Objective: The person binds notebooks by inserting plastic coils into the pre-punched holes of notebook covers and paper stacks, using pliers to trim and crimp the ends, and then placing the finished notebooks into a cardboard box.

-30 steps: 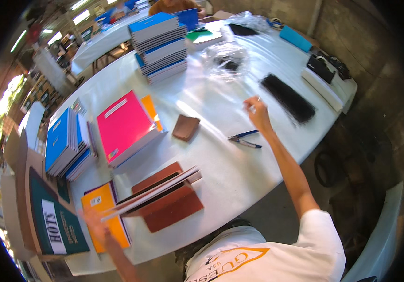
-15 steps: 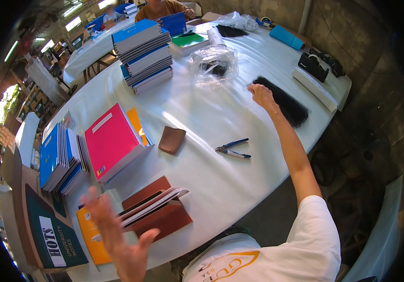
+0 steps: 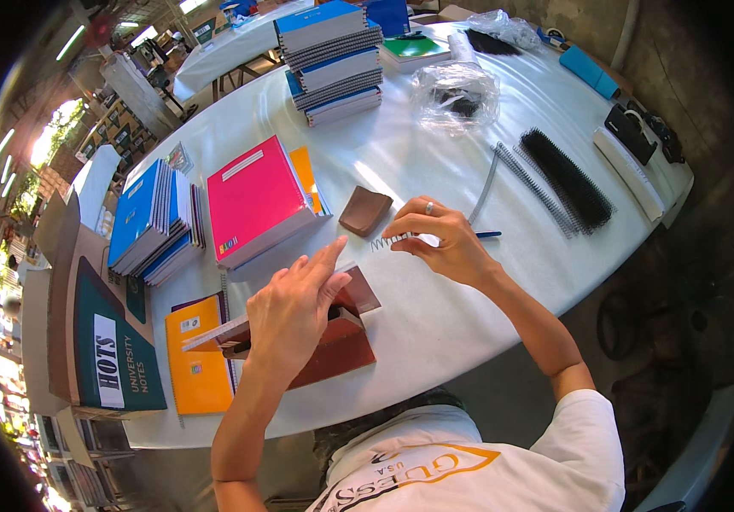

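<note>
My right hand (image 3: 444, 243) pinches a black spiral binding coil (image 3: 484, 192) near one end. The coil's short tip sticks out to the left of my fingers, and its long part bends away toward the far side of the table. My left hand (image 3: 290, 311) is at a brown wooden holder (image 3: 337, 350), fingers stretched out, thumb apart. A thin notebook (image 3: 218, 333) lies tilted in the holder, partly behind that hand; whether the hand touches it, I cannot tell. Blue-handled pliers (image 3: 490, 234) show only in part behind my right hand.
A pile of black coils (image 3: 565, 181) lies at the right, with one loose coil (image 3: 539, 189) alongside. A brown block (image 3: 365, 211) sits mid-table. Left are a pink notebook stack (image 3: 260, 200), blue notebooks (image 3: 141, 218), an orange notebook (image 3: 195, 375) and a carton (image 3: 119, 341).
My right hand has come back from the coil pile with a coil in its fingers. My left hand has moved over to the wooden holder. The view has shifted, and the notebook sits differently.
</note>
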Tool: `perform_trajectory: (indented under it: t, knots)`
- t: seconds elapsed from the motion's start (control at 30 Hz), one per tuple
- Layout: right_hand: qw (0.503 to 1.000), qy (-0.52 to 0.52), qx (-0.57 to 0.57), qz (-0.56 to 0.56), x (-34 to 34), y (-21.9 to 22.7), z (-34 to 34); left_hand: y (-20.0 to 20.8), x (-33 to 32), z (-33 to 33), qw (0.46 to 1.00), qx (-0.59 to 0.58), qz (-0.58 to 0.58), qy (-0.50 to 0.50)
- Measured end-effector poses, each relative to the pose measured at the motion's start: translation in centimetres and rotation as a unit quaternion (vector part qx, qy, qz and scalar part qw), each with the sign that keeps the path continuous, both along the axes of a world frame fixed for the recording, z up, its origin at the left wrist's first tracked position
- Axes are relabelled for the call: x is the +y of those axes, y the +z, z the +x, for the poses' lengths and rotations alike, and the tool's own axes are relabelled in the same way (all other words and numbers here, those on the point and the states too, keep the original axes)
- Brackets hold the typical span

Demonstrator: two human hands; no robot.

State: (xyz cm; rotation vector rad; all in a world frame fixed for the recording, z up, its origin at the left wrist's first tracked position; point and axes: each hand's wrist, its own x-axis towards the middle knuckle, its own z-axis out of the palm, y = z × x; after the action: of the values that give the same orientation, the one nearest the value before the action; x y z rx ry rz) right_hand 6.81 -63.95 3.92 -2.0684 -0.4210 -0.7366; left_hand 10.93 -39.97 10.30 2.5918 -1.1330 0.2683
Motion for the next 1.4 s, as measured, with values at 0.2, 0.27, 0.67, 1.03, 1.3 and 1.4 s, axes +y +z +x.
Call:
perform_trajectory:
  t: [0.2,0.27,0.67,1.03,1.3,1.4]
  knots:
    - [0.992,-0.117,0.04,-0.033,-8.1,-6.9,2.9,-0.4,0.2,0.1,0.999,-0.026,-0.018,-0.014]
    - [0.989,-0.146,0.015,0.031,-18.6,-9.6,2.2,0.1,-1.1,-0.5,0.999,0.018,-0.009,-0.026]
    - [0.995,0.03,0.097,-0.025,-7.8,5.2,1.1,-1.2,0.2,0.2,0.994,-0.108,0.019,-0.012]
    - [0.986,0.093,0.121,0.073,1.7,4.4,-0.9,-0.5,0.2,-0.4,0.996,-0.081,-0.03,-0.038]
    - [0.972,0.179,0.153,0.022,0.7,4.0,-0.7,-0.7,0.7,-0.9,0.994,-0.084,-0.006,-0.064]
    - [0.966,0.201,0.159,-0.035,0.2,4.2,-0.9,-0.8,0.8,-1.1,0.996,-0.068,0.002,-0.061]
